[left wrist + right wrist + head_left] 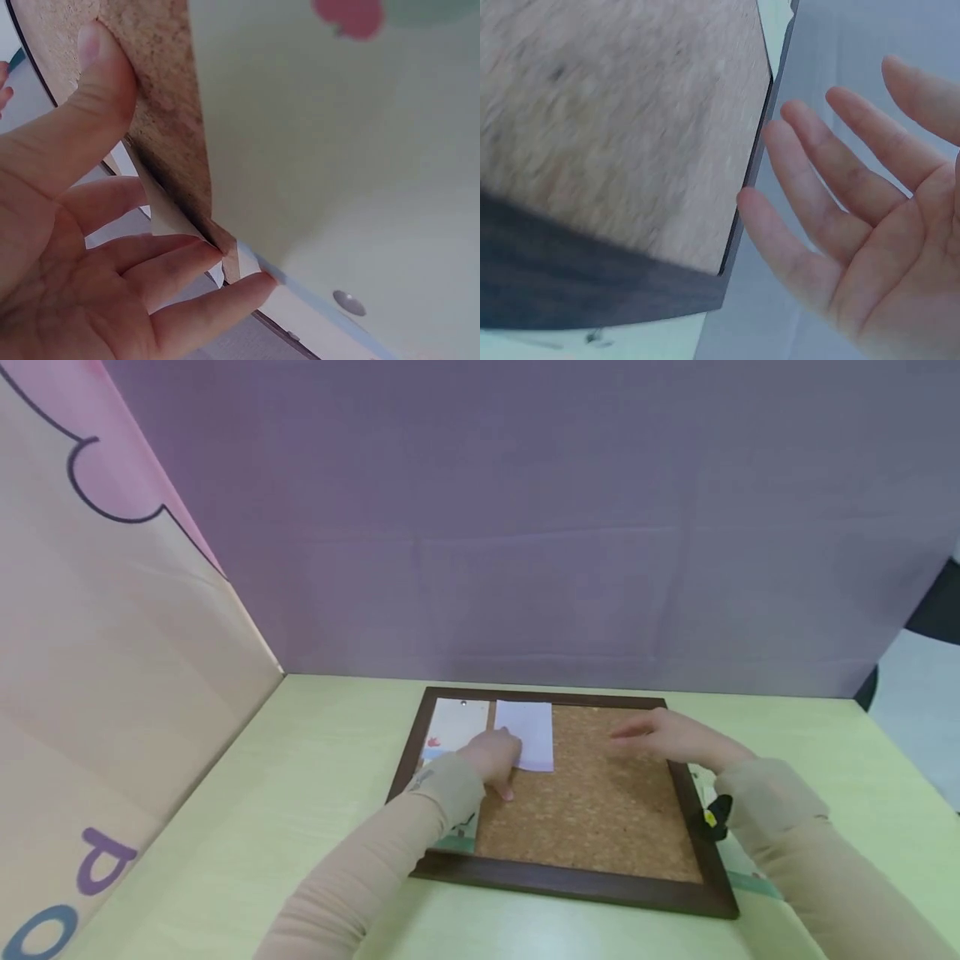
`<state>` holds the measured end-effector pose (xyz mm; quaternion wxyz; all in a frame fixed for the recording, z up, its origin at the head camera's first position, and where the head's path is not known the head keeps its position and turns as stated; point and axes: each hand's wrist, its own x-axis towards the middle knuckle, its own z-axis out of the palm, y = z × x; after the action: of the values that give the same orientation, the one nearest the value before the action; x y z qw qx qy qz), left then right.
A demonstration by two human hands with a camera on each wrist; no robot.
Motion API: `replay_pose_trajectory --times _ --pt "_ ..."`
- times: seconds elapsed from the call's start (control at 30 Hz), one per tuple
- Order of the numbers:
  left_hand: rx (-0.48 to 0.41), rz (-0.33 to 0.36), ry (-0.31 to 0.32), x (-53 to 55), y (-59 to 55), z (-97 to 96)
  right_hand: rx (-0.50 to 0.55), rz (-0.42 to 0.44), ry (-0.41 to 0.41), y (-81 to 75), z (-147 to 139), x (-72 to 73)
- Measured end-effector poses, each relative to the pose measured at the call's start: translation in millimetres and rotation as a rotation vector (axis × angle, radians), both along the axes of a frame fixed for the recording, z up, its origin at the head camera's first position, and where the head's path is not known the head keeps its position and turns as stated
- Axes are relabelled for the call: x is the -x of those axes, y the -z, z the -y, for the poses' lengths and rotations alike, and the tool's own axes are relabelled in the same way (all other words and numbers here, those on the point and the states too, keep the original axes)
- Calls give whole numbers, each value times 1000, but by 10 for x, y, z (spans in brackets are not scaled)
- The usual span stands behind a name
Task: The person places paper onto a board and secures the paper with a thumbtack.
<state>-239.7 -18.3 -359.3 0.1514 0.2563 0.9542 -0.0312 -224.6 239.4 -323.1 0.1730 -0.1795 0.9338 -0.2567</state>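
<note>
A cork board [592, 810] in a dark brown frame lies on the table. My left hand [495, 756] rests on its left part, at the lower left of a plain white sheet [528, 731]. In the left wrist view the thumb [105, 97] touches the cork and the fingertips lie along the sheet's edge, which lifts slightly from the board. Beside it, a printed sheet [459, 722] with a red picture is partly hidden by the left arm; a silver round pin head [349, 302] shows on it. My right hand [663, 735] hovers over the board's right side, fingers extended, holding nothing.
Printed paper with a green band [750, 883] shows past the frame's right side. A small black and yellow item [717, 817] is by the right wrist. A purple-grey screen [555, 568] stands behind the pale table [322, 777], and a printed panel [135, 677] at the left.
</note>
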Motion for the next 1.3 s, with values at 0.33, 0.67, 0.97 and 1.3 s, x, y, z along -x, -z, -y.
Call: replay_pose_trajectory --times 0.33,0.67,0.97,1.3 --pt "-15 15 -4 -33 -5 6 21 -20 4 93 -235 -67" --pt "-3 2 2 -13 8 -11 54 63 37 130 -537 -93" --pt "-6 12 3 -27 10 -14 49 46 64 171 -762 -126" --pt "-7 4 1 -42 17 -15 56 19 106 358 -974 -110"
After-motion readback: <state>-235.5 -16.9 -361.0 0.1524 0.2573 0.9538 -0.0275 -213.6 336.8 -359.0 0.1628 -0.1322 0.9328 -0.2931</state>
